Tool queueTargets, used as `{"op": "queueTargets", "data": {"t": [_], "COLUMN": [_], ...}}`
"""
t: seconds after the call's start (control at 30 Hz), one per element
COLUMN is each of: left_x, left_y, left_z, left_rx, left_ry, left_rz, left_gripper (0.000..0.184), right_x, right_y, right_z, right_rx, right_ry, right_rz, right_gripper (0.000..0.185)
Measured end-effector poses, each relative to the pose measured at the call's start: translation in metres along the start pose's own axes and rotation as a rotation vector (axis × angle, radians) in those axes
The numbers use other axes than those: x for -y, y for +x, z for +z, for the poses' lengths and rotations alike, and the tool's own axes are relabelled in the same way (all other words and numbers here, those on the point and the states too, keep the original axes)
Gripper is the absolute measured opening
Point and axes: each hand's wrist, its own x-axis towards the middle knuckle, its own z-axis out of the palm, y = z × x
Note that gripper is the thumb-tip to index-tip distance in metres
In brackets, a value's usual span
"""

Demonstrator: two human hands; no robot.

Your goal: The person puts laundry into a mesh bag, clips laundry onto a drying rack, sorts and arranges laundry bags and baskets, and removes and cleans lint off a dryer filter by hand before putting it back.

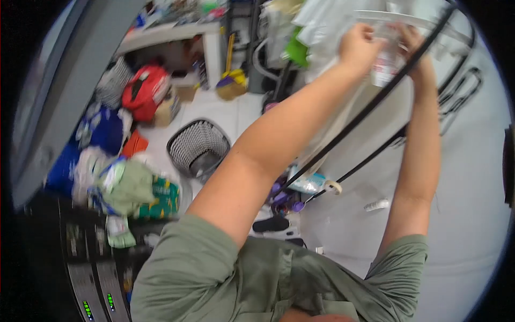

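Note:
Both my hands are raised at the upper right, beside a white bar (424, 21) that may be part of a rack or hanger. My left hand (360, 49) is closed, its thumb and fingers pinched at the edge of a clear plastic packet (384, 68) with red print and a white part. On the other side of the packet, my right hand (414, 47) has its fingers bent against it; they are partly blurred. White plastic sheets or bags (322, 27) hang left of my left hand. A black pole (370, 102) crosses in front, below the hands.
A grey mesh basket (179, 147) stands on the white tiled floor. Left of it lie a red bag (144, 92), blue bags and a heap of clothes (126, 185). A yellow-handled broom (232, 83) leans near a white table (213, 48). Dark machines with green displays (87, 308) are at lower left.

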Motion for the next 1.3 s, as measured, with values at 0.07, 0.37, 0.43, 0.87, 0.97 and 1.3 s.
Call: {"op": "queueTargets", "data": {"t": [0.07,0.37,0.43,0.87,0.97,1.3], "left_x": [0.006,0.026,0.005,-0.178,-0.153,-0.127], "left_y": [-0.033,-0.483,-0.623,-0.919,-0.938,-0.978], "left_z": [-0.029,-0.366,-0.425,-0.274,-0.234,-0.209], "left_rx": [-0.08,-0.006,-0.344,-1.852,-2.131,-2.839], "left_ry": [0.002,0.702,0.991,0.344,0.31,-0.102], "left_rz": [0.107,-1.102,-1.171,-1.755,-1.595,-1.15], "left_gripper": [0.048,0.039,0.039,0.035,0.03,0.037], "right_x": [0.002,0.081,0.106,0.329,0.347,0.369], "right_y": [-0.025,-0.254,-0.328,-0.666,-0.733,-1.004], "right_z": [0.006,0.217,0.309,0.508,0.55,0.632], "right_rx": [-0.032,-0.66,-0.06,2.257,2.437,2.801], "right_ry": [0.236,0.16,0.14,0.53,0.525,0.095], "right_rz": [0.118,-0.372,-0.147,-0.837,-0.796,-0.727], "right_gripper": [0.034,0.031,0.028,0.023,0.02,0.016]}}
